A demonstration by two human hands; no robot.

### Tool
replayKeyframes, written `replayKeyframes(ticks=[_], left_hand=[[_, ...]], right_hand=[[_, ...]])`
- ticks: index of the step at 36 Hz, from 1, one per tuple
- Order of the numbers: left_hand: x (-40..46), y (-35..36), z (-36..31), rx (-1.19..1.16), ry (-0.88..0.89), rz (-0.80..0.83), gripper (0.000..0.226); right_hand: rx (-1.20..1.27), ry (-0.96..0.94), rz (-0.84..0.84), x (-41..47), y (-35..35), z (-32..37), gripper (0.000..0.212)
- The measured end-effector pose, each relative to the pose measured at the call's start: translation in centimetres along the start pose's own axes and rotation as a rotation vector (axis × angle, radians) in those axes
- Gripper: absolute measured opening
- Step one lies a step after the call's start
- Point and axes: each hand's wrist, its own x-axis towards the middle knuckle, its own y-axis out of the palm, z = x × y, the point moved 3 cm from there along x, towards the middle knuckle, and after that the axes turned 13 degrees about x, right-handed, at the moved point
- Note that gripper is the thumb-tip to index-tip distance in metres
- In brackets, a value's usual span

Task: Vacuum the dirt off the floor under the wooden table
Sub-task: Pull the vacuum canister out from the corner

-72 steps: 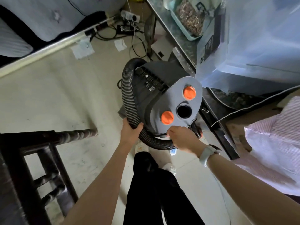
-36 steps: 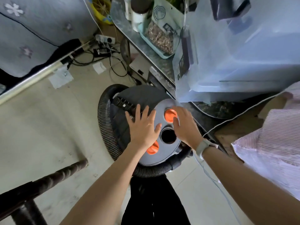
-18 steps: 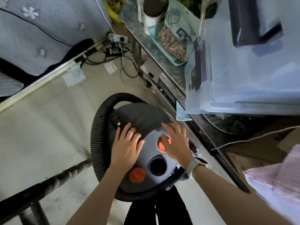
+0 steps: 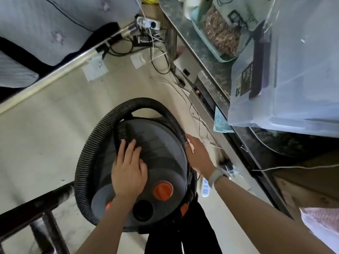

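left hand (image 4: 129,173) lying flat, fingers straight, steadying vacuum (image 4: 146,162) lid | right hand (image 4: 199,155) fingers reaching at hose (image 4: 86,153) beside lid edge, grip cannot tell | vacuum sitting on floor (image 4: 45,125) under both palms, likely getting positioned

Grey-speckled stone worktop (image 4: 209,57) runs along the right. On it: pale green plastic tray (image 4: 207,36) w/ a bag of brown granules (image 4: 221,32), beside a big translucent plastic storage box (image 4: 300,74) w/ a dark label. White power strip (image 4: 148,23) at top, black and white cables (image 4: 156,57) tangled below it. Blue-grey flowered bedding (image 4: 55,21) top left. Scraps of white paper (image 4: 95,68) nearby.
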Motion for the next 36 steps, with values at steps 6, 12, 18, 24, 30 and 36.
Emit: replayKeyframes(ticks=[6, 12, 18, 24, 30, 36], left_hand=[[0.1, 0.1, -0.2, -0.014, -0.021, -0.023, 0.043], [0.1, 0.0, -0.3, -0.013, -0.028, -0.034, 0.042], [0.1, -0.1, -0.3, 0.001, -0.027, -0.047, 0.044], [0.2, -0.3, -0.2, -0.014, -0.034, -0.026, 0.047], [0.1, -0.2, 0.0, -0.070, -0.042, -0.011, 0.052], [-0.4, -2.3, 1.9, -0.071, -0.115, -0.086, 0.052]], right_hand=[[-0.022, 0.245, 0.193, 5.3, 2.0, -0.6, 0.034], [-0.032, 0.175, 0.123, 5.7, 1.3, 0.0, 0.026], [-0.004, 0.107, 0.144, 5.0, 0.4, 1.6, 0.025], [0.186, 0.067, 0.250, 2.5, -1.6, 6.5, 0.020], [-0.075, 0.041, 0.384, 0.4, -3.4, 9.2, 0.019], [-0.160, -0.059, 0.271, -2.1, -2.5, 8.5, 0.022]])
